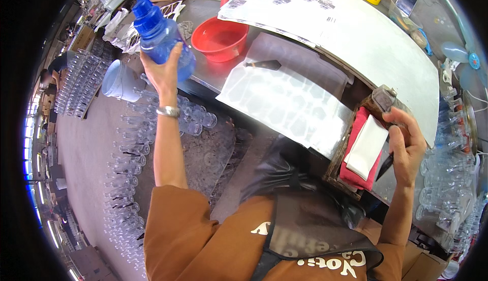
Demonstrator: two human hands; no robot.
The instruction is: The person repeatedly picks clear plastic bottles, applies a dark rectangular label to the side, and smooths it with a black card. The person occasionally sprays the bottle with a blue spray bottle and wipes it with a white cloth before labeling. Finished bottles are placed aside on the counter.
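A metal workbench [211,75] curves across the frame; at upper left, the left hand [163,75] closes round the lower body of a blue bottle [158,33] — probably smooth, springy plastic, best gripped there. The right hand [408,151], right of frame, curls loosely — thumb and forefinger parted, apparently empty.

metal bench [216,73]: red basin [221,37], translucent sheet [277,93] on top. grey floor [84,154]: rows of clear glassware [127,179].
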